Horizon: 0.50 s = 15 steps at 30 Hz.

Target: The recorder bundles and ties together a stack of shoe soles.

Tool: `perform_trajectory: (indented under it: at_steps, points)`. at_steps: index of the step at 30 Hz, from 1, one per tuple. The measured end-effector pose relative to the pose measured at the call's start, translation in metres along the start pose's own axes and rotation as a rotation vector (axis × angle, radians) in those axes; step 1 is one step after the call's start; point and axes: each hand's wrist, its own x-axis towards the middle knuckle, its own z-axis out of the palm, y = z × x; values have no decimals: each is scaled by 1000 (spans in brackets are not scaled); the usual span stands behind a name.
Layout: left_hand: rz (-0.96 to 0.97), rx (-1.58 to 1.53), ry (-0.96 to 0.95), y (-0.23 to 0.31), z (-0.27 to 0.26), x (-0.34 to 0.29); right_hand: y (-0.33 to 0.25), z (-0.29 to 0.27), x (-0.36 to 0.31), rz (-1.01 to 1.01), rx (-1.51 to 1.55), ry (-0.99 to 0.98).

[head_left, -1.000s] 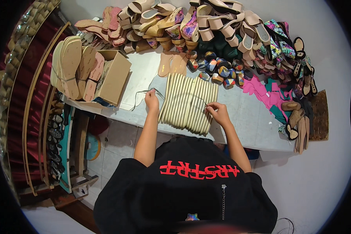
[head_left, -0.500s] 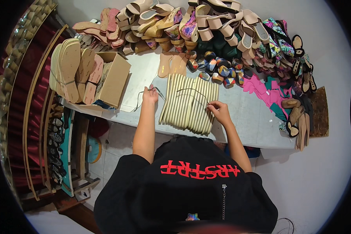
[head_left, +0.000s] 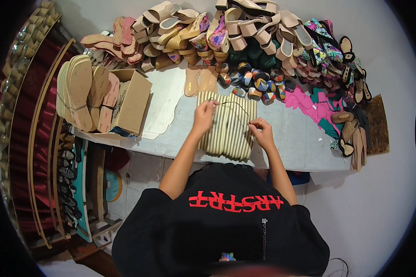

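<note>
A row of cream and dark striped pieces, packed side by side like insoles on edge, sits on the table in front of me. Over its top curves a thin dark cord. My left hand is closed at the far left of the row, its fingertips pinching the cord. At the right side my right hand pinches the cord between thumb and finger. The underside of the row and any cord beneath it are hidden.
Left of the row stand a cardboard box with bundled insoles and white paper sheets. Tan insoles, patterned heels and heaped sandals lie behind. Pink fabric pieces lie right.
My left hand has moved right, from beside the white paper to the striped row, carrying its part of the cord. The right hand stays almost in place.
</note>
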Motion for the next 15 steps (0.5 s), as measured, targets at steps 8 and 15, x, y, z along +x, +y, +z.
perform_trajectory:
  at_steps: [8,15]
  points:
    - [31,71,-190,3,34,-1,-20,6,5,-43,75,58]
    - [90,48,-155,-2,42,2,-31,20,14,-64,196,28]
